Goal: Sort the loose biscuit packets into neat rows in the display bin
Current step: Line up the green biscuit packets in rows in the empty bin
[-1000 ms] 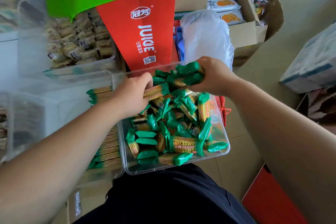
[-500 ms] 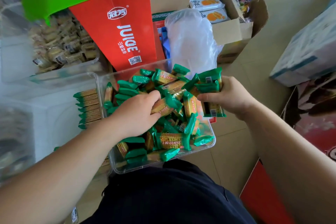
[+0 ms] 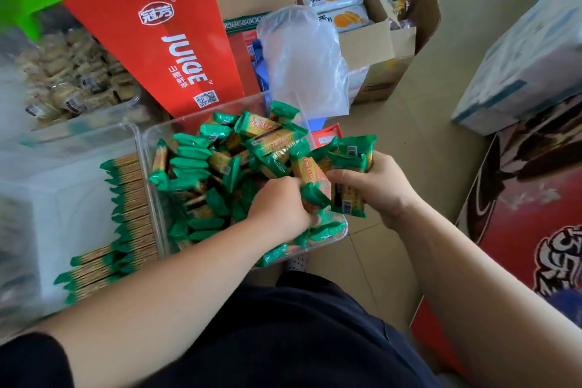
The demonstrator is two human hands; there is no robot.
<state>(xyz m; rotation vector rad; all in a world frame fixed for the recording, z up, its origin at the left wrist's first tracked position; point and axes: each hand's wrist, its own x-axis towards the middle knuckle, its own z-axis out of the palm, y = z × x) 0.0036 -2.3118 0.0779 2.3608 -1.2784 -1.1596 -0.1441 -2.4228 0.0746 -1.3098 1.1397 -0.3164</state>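
Tiled floor (image 3: 425, 110) | left hand (image 3: 277, 209) fingers pinch packet (image 3: 310, 172) | right hand (image 3: 379, 187) fingers clasp packets (image 3: 352, 154)

L hand (image 3: 280, 205) & R hand (image 3: 381, 189) both grip packets (image 3: 348, 198), wrists close.

The beige tiled floor (image 3: 441, 110) is carrying a pale blue-and-white carton (image 3: 519, 66) at two o'clock and a red-and-black printed box (image 3: 535, 214) at four.

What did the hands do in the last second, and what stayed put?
The right hand drew its stack of packets back along the bin toward its near right side. The left hand crossed over, gripping one packet beside that stack. The sorted rows and juice box stayed.
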